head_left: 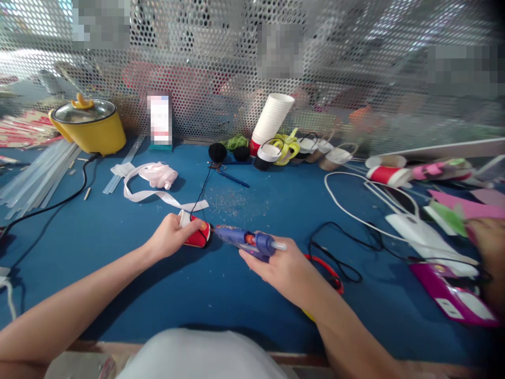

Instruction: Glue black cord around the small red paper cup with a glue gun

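My left hand (pixel 171 236) is closed around a small red paper cup (pixel 200 238) that lies tilted on its side, its white rim toward the left. Black yarn (pixel 204 184) runs from a black yarn ball (pixel 217 152) down to the cup and along its side. In my right hand (pixel 282 263) is a blue hot glue gun (pixel 244 241) with a clear glue stick poking out of its back. The gun's nozzle points left and meets or nearly meets the cup's base; contact is hard to tell. A blue crochet hook (pixel 233 179) lies beyond the cup.
White ribbon (pixel 158 176) lies behind my left hand. A yellow electric pot (pixel 92 126) and clear glue sticks (pixel 39 179) sit at the left. Stacked paper cups (pixel 273 118) and small handled cups (pixel 267 156) stand along the mesh. Cords and a white power strip (pixel 428 239) lie right.
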Motion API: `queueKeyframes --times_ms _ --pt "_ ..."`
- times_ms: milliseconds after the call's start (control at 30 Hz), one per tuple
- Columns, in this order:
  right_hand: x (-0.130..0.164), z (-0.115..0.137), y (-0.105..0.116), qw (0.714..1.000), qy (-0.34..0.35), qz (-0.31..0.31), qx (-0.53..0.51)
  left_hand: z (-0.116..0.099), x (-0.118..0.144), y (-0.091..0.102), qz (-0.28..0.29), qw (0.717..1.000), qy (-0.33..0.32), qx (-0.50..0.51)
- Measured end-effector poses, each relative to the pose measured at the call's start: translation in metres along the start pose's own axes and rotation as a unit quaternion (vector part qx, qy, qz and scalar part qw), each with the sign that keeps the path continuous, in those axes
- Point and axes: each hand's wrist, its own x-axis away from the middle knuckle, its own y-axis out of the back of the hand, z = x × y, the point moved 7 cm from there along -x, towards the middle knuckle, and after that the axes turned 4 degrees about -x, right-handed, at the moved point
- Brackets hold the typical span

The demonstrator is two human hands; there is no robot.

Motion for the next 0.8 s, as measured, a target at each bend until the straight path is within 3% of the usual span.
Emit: queueKeyframes --times_ms 400,667,800 --pt "0.003 0.011 0.003 1.000 0.021 0.001 0.013 -0.003 0.000 0.001 -0.003 1.000 0.005 0.002" --pt "0.002 0.007 0.004 1.000 -0.010 0.006 0.016 -0.002 -0.001 0.000 -0.002 1.000 0.012 0.002" --pt "0.002 0.013 0.005 1.000 0.015 0.008 0.014 -0.001 -0.001 0.000 -0.003 1.000 0.014 0.000"
